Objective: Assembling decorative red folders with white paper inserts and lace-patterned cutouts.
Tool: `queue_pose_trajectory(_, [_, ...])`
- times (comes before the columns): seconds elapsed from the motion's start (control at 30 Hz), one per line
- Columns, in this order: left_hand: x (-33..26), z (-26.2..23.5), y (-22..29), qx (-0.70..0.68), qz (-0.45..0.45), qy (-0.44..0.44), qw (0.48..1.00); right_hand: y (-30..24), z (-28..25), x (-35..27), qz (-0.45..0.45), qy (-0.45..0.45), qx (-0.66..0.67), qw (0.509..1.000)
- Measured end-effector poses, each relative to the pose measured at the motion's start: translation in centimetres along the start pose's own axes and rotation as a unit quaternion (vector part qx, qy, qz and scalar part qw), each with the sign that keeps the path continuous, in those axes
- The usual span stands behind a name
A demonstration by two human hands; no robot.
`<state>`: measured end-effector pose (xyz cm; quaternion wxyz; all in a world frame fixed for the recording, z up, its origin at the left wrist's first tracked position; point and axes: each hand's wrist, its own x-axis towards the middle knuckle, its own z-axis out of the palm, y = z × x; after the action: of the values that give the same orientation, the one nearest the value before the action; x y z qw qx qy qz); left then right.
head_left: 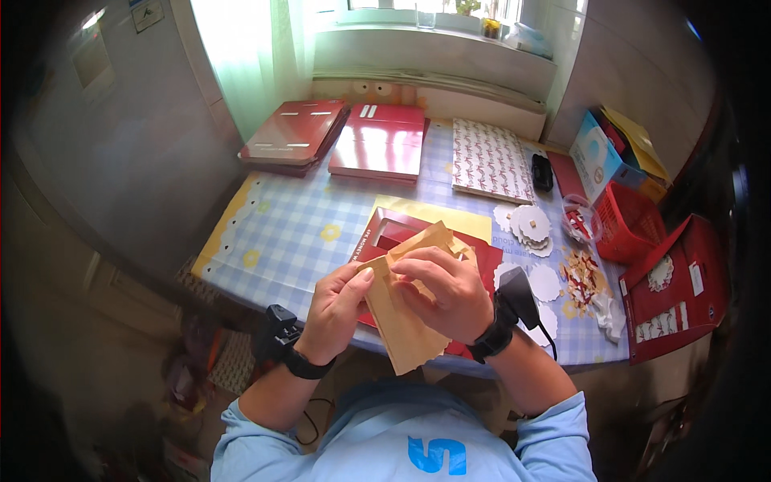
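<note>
A brown paper bag [405,333] with a zigzag bottom edge is held up in front of me, over the near edge of the table. My left hand [337,309] pinches its left upper edge. My right hand [446,293] grips the top of the bag from the right, fingers curled over the opening. Under the bag lies a flat red box piece [397,229] with a cut-out window, resting on a yellow sheet [438,213].
The table has a blue checked cloth [297,229]. Red flat boxes [381,140] and a patterned sheet [490,157] lie at the back. White scalloped paper discs [530,225], a red basket [634,217], a red bag [679,285] and a black device [518,293] sit on the right.
</note>
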<state>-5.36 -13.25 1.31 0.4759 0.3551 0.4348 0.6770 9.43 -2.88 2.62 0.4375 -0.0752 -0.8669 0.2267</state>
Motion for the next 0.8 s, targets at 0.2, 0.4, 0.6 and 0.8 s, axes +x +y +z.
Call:
queue_pose_trajectory(0.2, [0.4, 0.5, -0.8, -0.001, 0.023, 0.024, 0.999, 0.4, 0.2, 0.0, -0.086, -0.003, -0.061, 0.994])
queue_pose_trajectory(0.4, [0.3, -1.0, -1.8, -0.011, 0.051, -0.031, 0.998, -0.2, 0.1, 0.3, -0.104, -0.023, -0.082, 0.991])
queue_pose_trajectory(0.6, [0.2, -1.3, -1.3, 0.033, 0.041, -0.028, 0.998, 0.0, -0.1, 0.4, -0.119, -0.049, -0.103, 0.986])
queue_pose_trajectory(0.8, [-0.2, -1.0, -0.6, 0.141, 0.052, -0.025, 0.988, 0.1, -0.3, 0.2, -0.142, -0.073, -0.151, 0.976])
